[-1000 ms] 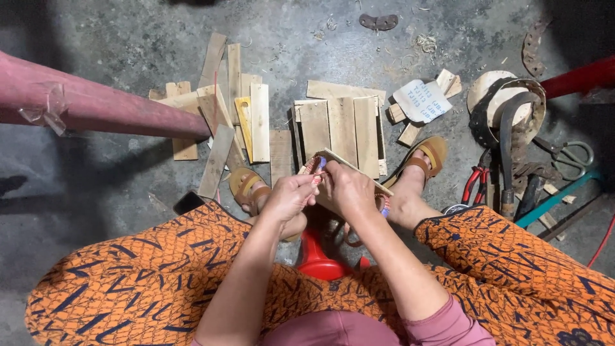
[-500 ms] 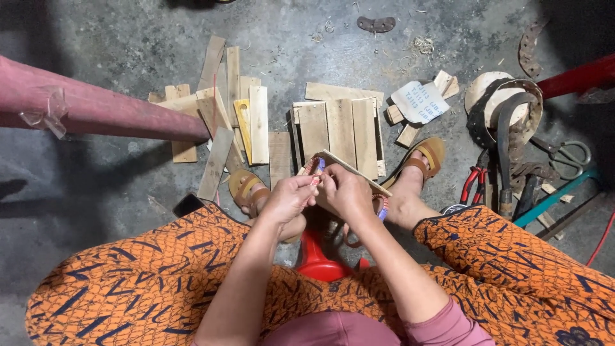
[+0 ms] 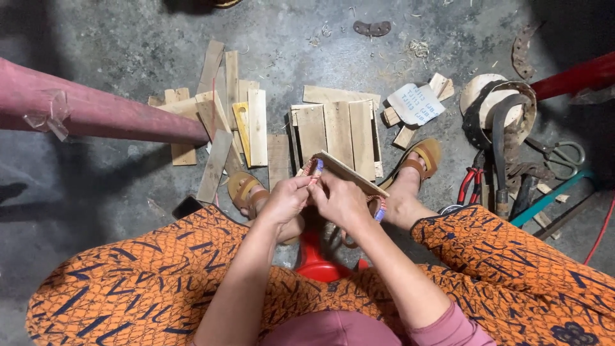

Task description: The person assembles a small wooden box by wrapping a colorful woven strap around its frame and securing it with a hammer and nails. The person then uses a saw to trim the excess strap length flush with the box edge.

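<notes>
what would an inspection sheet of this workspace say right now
surface: grey concrete floor, dusty, with wood shavings.
job's things: thin wood slat held over the feet; small blue-tipped tool against its near end.
clutter: slat piles and, paper note, scissors, red pliers, leather straps.
grippers: left hand pinches the tool; right hand grips the slat.
cables: red cord at the right edge.
surroundings: pink pole from the left, red stool under the person, sandals on both feet.
</notes>
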